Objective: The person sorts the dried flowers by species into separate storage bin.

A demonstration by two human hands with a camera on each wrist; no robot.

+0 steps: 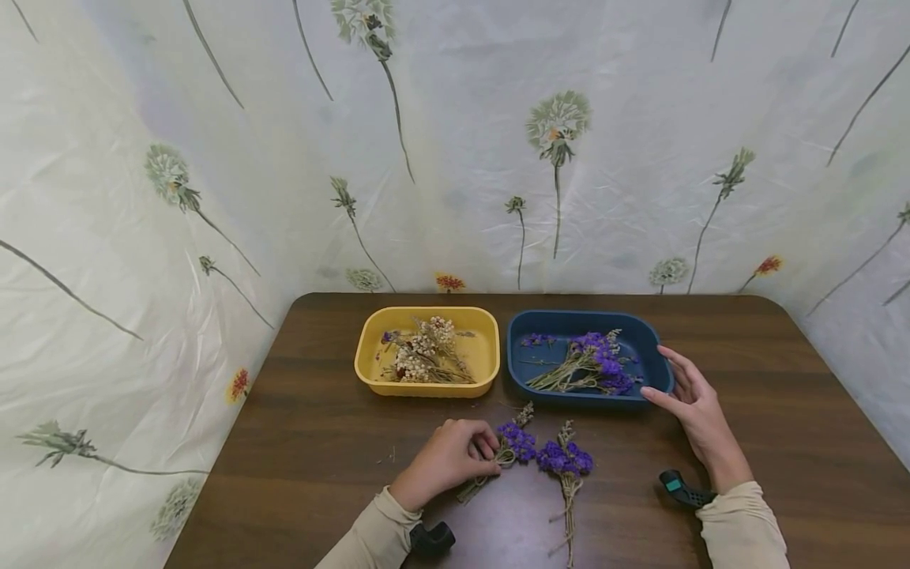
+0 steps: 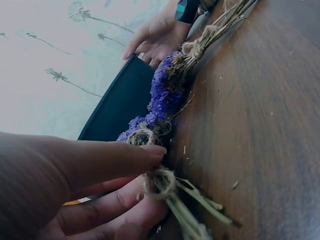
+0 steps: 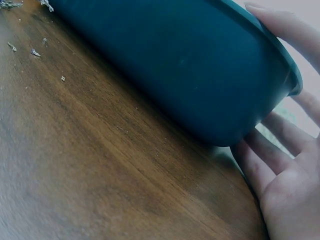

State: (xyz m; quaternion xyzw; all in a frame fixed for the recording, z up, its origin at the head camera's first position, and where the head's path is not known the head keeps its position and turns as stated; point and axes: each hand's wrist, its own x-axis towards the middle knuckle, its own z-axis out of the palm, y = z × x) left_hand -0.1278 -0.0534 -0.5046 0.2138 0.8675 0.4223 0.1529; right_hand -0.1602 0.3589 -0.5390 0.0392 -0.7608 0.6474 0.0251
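Observation:
My left hand pinches a small bunch of dried purple flowers by its twine-tied stems, low over the table. The left wrist view shows the thumb and fingers at the twine, with the cut stems sticking out past them. A second tied purple bunch lies just to its right, stems toward me. At the right end of the blue tray, my right hand spreads around the corner, thumb at the front rim and fingers along the outer side. Inside that tray lie several purple bunches.
Left of the blue tray stands a yellow tray holding cream-coloured dried flowers. Small plant crumbs dot the brown wooden table. A flower-printed cloth hangs behind the table's far edge.

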